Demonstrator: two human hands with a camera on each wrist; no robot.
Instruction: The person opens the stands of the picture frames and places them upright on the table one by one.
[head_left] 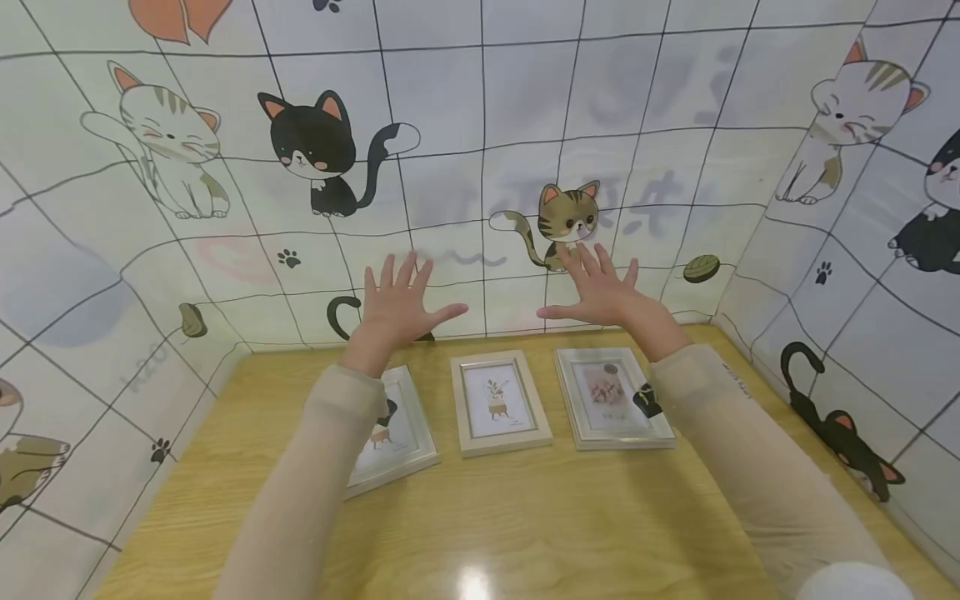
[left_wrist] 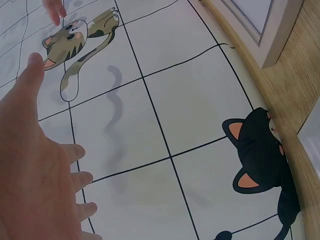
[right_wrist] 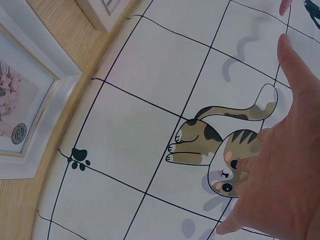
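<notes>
Head view: I hold my left grip (head_left: 397, 308) and right grip (head_left: 602, 293) raised before the cat-printed wall (head_left: 450, 183), fingers straight and spread, thumbs pointing towards each other. On the table (head_left: 555, 517), nearer my body than either grip, lie the left picture frame (head_left: 401, 437), partly covered by my left sleeve (head_left: 300, 483); the middle picture frame (head_left: 498, 404), between my forearms; and the right picture frame (head_left: 611, 400), beside my right sleeve (head_left: 750, 467). Left wrist view: my left grip, fingers apart, stands clear of a pale frame corner (left_wrist: 267, 50) at upper right. Right wrist view: my right grip, likewise spread, is well apart from the right picture frame, at left.
</notes>
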